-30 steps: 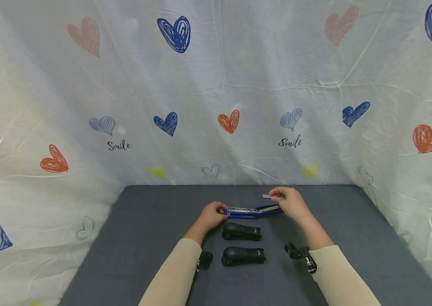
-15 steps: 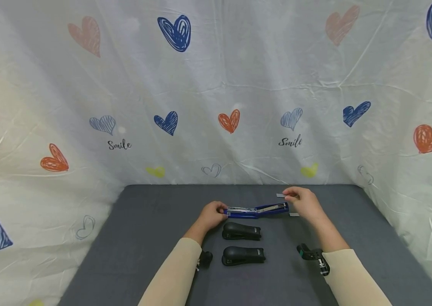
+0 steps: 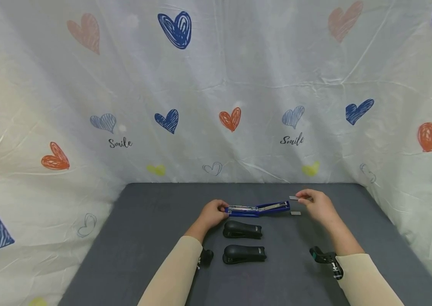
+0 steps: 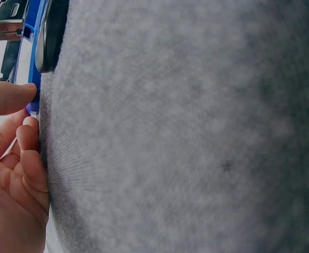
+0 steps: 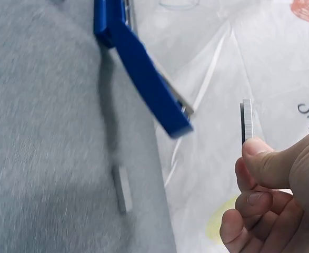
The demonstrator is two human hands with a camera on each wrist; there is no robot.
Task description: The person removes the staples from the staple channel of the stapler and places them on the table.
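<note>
1. The blue stapler (image 3: 258,208) is laid open flat on the grey table (image 3: 154,238), lengthwise left to right, near the far middle.
2. Its left end is held by the left hand (image 3: 213,213), fingers curled at it; in the left wrist view a fingertip (image 4: 17,95) is seen touching the blue edge (image 4: 34,63).
3. A staple strip (image 3: 294,198) is pinched between thumb and fingers of the right hand (image 3: 317,207), held off the table just right of the stapler's right end, not touching it.
4. In the right wrist view the strip (image 5: 246,121) is seen end-on above the thumb (image 5: 270,158), with the stapler's raised blue arm (image 5: 143,79) close to its left.
5. A second staple strip (image 3: 295,213) is laid on the table just beside the stapler's right end, below the held one; it is also seen in the right wrist view (image 5: 123,190).
6. Two black staplers (image 3: 242,230) (image 3: 244,254) are set closed, one behind the other, nearer the person and between the forearms.
7. A heart-printed white cloth (image 3: 216,85) is hung behind and beside the table.
</note>
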